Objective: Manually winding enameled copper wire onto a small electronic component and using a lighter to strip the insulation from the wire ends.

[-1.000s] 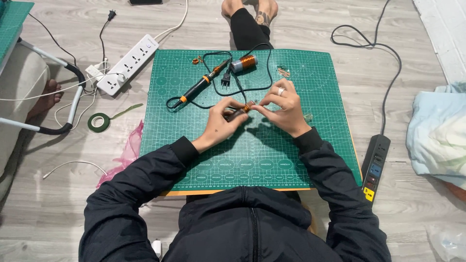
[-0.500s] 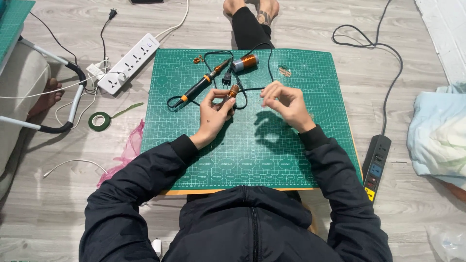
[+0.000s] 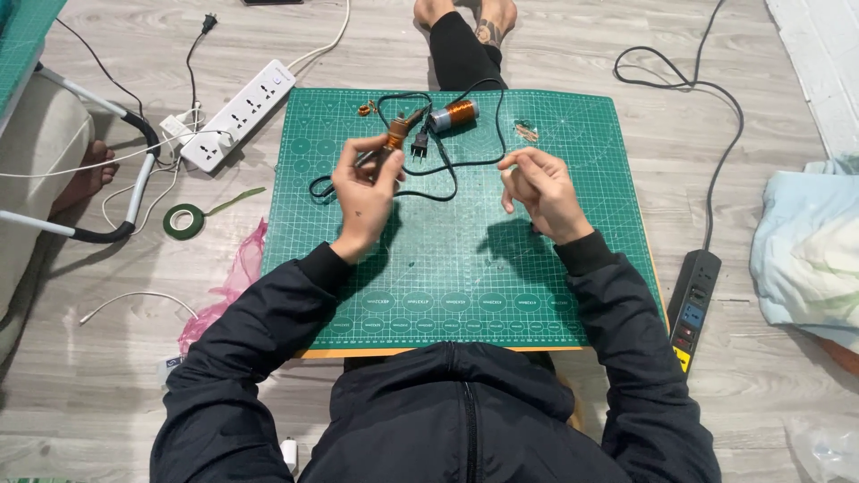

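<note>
A: Green cutting mat (image 3: 465,268), centre; soldering iron (image 3: 386,143) at 11 o'clock, long axis 7-to-1, cord (image 3: 447,165) trailing.
B: Grip?
A: L hand (image 3: 362,188) closed round iron handle; R hand (image 3: 537,188) at 1 o'clock, fingers curled, contents unclear; copper coil (image 3: 456,114) beyond.

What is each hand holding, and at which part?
Left hand holds the soldering iron by its handle. Right hand: curled; cannot tell if it holds anything.

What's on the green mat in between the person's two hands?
In the head view, between the left hand and the right hand, a black cord loops across the green mat; otherwise that stretch is bare.
</note>
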